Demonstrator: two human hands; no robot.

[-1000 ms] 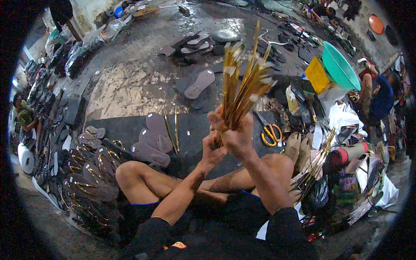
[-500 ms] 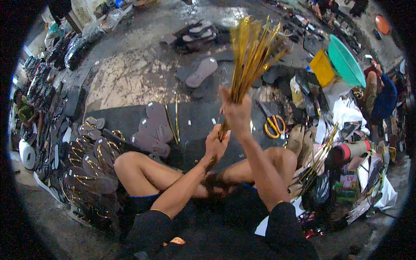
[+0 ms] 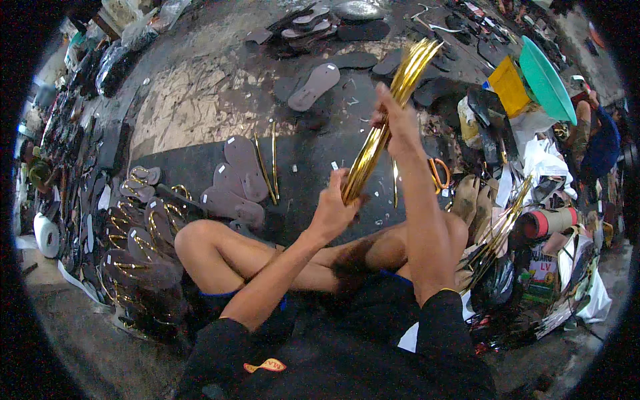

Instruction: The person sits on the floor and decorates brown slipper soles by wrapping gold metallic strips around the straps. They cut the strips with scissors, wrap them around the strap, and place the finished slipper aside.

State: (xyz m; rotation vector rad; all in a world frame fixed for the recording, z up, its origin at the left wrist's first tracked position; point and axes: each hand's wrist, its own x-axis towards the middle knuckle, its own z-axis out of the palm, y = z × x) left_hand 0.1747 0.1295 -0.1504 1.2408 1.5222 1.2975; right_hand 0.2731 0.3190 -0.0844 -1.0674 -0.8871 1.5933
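Underfoot, a dark mat (image 3: 200, 175) covers the littered concrete floor (image 3: 193, 107).

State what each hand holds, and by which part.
Both grip one bundle of gold strips: the left hand at its lower end, the right hand around its middle.

Strap bundle (image 3: 387, 127) between hands – soles (image 3: 237, 180) left, scissors (image 3: 440, 175) right.
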